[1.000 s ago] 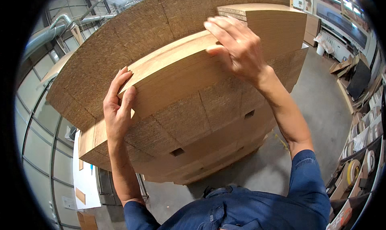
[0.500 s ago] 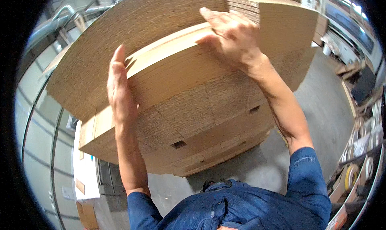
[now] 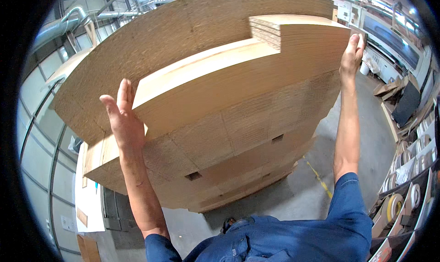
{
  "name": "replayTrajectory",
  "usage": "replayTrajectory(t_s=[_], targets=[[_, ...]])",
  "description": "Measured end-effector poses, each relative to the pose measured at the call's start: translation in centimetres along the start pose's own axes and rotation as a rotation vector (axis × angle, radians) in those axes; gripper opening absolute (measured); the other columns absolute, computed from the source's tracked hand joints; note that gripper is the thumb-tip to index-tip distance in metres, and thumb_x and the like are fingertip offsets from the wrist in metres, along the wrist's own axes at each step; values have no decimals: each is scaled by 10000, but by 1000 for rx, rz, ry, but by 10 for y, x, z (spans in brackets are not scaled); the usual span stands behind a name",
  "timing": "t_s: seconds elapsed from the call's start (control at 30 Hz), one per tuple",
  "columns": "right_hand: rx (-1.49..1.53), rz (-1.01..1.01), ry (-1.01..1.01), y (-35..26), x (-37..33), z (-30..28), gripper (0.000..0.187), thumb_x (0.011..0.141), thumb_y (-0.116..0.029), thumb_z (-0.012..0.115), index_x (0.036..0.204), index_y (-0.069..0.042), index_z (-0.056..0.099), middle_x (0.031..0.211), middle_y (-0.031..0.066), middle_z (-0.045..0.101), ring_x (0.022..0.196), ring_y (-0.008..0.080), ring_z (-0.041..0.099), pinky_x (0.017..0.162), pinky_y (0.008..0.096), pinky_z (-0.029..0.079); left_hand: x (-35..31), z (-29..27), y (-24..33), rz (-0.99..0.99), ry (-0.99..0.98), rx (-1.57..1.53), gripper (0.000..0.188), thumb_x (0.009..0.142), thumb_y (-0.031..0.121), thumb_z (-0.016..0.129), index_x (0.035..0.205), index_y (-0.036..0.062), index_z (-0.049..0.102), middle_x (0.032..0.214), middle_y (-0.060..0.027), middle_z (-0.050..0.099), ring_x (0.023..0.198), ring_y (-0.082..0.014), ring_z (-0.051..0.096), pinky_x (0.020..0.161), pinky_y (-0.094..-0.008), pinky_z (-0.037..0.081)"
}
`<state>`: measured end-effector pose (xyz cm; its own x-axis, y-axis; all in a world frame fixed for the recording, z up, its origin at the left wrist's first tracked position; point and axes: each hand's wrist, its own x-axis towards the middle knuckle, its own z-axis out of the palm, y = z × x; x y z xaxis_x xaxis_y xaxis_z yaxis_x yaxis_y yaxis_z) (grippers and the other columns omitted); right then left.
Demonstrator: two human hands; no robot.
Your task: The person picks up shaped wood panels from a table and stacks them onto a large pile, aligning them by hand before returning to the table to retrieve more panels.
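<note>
We see the left hand [image 3: 128, 126] covering part of the left end of the stacked boards [image 3: 206, 92]. At upper right, their end face is turned away, so we cannot tell how the right hand [image 3: 351, 59] meets it. At lower left, they hide part of the white bench [image 3: 96, 216]. The dark rim cuts off the rack [image 3: 404, 210] at right; the bottom edge crops our navy shirt [image 3: 275, 239]. Print on the far-left sheet [image 3: 68, 223] is too small to read.

Left hand [image 3: 125, 123] beside stacked boards [image 3: 206, 90]
</note>
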<state>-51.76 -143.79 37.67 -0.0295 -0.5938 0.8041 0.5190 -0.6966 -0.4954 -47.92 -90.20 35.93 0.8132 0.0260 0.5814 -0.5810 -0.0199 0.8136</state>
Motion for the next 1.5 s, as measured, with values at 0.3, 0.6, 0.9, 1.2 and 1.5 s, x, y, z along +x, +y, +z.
replayTrajectory(t_s=[0.3,0.6,0.9,1.2,1.5], targets=[[439,611,-489,86,47,-15,848,913,-724,262,1327,-19,487,1307,127,544,1206,225,504,1023,382,396,-11,10,4,-113,112,-161,998,852,776,338,1423,-42,363,1396,-268,439,1303,-346,430,1099,-453,318],[109,302,-432,83,38,-34,833,930,-674,327,1389,19,382,1423,202,404,1348,285,363,1110,431,309,-15,3,-4,541,344,670,808,943,635,324,1445,2,340,1510,-229,286,1435,-313,209,1174,-456,129],[-210,-599,-108,-23,-66,39,792,962,-594,295,1438,40,284,1486,273,266,1424,390,181,1171,495,144,-36,113,-17,950,280,1365,954,881,730,282,1519,42,107,1583,-193,26,1468,-329,-56,1168,-452,-88],[-418,219,-227,69,-7,-48,783,947,-619,388,1235,96,527,1160,296,599,1164,355,564,971,415,419,-89,47,-22,147,459,791,828,889,435,644,1468,-9,254,1348,-243,374,1344,-340,277,1091,-488,262],[-235,274,-240,100,-21,-46,844,940,-661,369,981,134,649,841,157,653,826,216,560,773,373,447,-83,40,-13,145,257,576,499,837,229,750,1226,-2,539,1114,-106,521,845,-149,590,769,-304,489]])
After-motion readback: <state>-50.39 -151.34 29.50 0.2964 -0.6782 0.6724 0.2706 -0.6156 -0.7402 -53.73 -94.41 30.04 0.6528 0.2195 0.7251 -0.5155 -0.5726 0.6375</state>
